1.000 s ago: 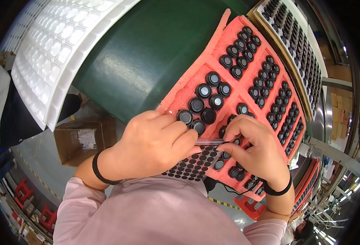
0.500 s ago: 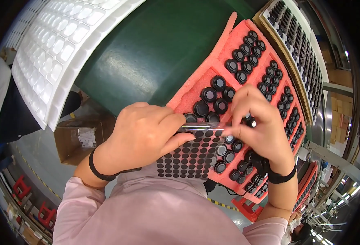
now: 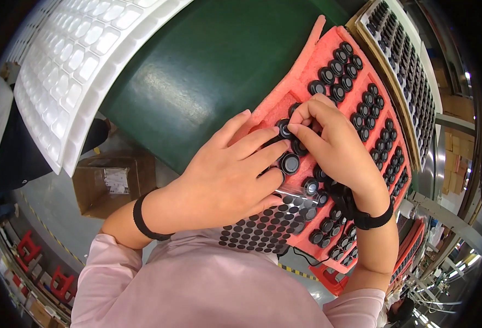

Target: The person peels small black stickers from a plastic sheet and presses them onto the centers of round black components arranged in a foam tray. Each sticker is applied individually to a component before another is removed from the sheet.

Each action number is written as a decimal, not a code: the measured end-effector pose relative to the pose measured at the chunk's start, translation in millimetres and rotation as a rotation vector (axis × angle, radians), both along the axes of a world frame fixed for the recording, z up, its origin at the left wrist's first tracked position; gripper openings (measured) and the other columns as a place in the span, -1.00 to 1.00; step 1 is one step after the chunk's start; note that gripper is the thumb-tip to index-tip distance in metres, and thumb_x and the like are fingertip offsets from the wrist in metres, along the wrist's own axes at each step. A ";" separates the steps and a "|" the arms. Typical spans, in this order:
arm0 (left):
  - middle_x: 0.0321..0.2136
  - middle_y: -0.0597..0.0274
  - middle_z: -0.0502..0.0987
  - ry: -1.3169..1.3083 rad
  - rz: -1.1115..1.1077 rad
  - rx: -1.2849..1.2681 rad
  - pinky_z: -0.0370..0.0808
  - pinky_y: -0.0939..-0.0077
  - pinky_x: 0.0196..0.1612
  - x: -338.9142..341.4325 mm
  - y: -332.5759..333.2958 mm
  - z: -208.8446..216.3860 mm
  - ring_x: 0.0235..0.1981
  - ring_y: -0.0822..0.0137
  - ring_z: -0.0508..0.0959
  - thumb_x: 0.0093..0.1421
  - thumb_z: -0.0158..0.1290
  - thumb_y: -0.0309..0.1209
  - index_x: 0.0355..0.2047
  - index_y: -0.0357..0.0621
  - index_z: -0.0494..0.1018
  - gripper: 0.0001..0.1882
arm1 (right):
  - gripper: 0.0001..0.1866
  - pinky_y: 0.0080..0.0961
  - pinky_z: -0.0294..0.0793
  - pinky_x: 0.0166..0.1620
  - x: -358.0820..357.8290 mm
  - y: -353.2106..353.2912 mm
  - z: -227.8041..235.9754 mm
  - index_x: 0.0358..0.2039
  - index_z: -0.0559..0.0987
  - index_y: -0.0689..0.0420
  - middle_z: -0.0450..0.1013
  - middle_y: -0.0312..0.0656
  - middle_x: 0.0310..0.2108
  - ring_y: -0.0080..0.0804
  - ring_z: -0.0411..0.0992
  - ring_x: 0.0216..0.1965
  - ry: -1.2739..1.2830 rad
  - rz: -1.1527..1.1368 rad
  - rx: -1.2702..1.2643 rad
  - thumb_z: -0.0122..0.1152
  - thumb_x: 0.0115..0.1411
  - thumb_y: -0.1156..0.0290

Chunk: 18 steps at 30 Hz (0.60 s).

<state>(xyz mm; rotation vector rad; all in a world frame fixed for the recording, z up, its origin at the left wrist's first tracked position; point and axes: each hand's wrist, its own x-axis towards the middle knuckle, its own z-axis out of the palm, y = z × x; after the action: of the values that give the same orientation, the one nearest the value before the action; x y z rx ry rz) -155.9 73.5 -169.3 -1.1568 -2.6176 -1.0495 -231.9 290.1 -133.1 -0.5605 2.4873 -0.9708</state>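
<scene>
My left hand (image 3: 230,172) has its fingers spread toward a pink foam tray (image 3: 276,106). Its thumb rests against the upper edge of a clear sheet of round black stickers (image 3: 260,232), which appears held between thumb and index finger. The middle fingertips touch a round black part (image 3: 284,128) in the tray. My right hand (image 3: 331,139) pinches thumb and index finger together on top of that same part; anything between the fingertips is hidden. Another round black part (image 3: 290,163) lies just below, showing a grey centre.
Several groups of black parts (image 3: 336,71) fill the tray's compartments. A green table surface (image 3: 197,71) lies beyond. At left are a white moulded tray (image 3: 88,65) and a cardboard box (image 3: 96,194) on the floor; a tray of dark parts (image 3: 396,60) stands far right.
My right hand has moved from the sheet's upper corner up and left onto a black part. My left fingers have spread toward the same part, and the sheet has shifted slightly right and down.
</scene>
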 end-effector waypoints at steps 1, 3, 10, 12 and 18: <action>0.14 0.10 0.52 -0.004 0.003 -0.004 0.23 -0.30 0.35 0.0 0.2 -0.9 0.25 0.04 0.45 -0.07 0.39 -0.09 -0.39 -0.09 0.51 -0.59 | -0.95 -0.56 0.32 -0.28 -0.4 0.3 0.1 -0.28 0.53 0.25 0.30 -0.28 -0.34 -0.54 0.30 -0.37 0.000 0.005 0.001 0.23 0.30 0.56; 0.14 0.09 0.52 -0.012 -0.001 -0.007 0.21 -0.31 0.36 -0.4 0.9 -2.1 0.26 0.04 0.44 -0.06 0.39 -0.09 -0.38 -0.09 0.51 -0.59 | -0.95 -0.55 0.32 -0.28 -0.9 0.1 0.1 -0.27 0.53 0.25 0.30 -0.28 -0.34 -0.54 0.29 -0.38 0.000 0.011 0.002 0.23 0.30 0.56; 0.15 0.07 0.51 -0.034 -0.013 -0.013 0.17 -0.36 0.39 -1.4 2.1 -3.0 0.29 0.04 0.43 -0.04 0.39 -0.09 -0.36 -0.10 0.52 -0.59 | -0.95 -0.55 0.32 -0.28 -0.6 -0.6 -0.4 -0.28 0.54 0.25 0.29 -0.27 -0.34 -0.52 0.29 -0.38 -0.002 0.006 0.012 0.24 0.29 0.57; 0.15 0.06 0.51 -0.042 -0.013 -0.008 0.16 -0.37 0.39 -1.5 2.1 -2.5 0.29 0.04 0.43 -0.03 0.39 -0.09 -0.36 -0.10 0.51 -0.59 | -0.95 -0.54 0.32 -0.28 -0.6 -0.7 -0.6 -0.28 0.54 0.25 0.29 -0.27 -0.34 -0.52 0.29 -0.38 0.005 0.010 0.013 0.24 0.29 0.57; 0.15 0.04 0.51 -0.046 -0.014 -0.006 0.17 -0.38 0.38 -1.4 2.2 -3.2 0.29 0.02 0.43 -0.02 0.39 -0.11 -0.34 -0.10 0.51 -0.59 | -0.96 -0.53 0.31 -0.29 0.1 -1.9 -1.6 -0.29 0.54 0.25 0.28 -0.26 -0.35 -0.49 0.29 -0.37 0.022 0.014 0.027 0.24 0.29 0.58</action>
<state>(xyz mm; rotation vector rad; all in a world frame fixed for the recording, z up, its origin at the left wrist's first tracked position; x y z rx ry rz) -157.3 75.7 -172.5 -1.1671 -2.6525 -1.0846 -231.8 288.2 -134.6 -0.5825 2.5083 -0.9292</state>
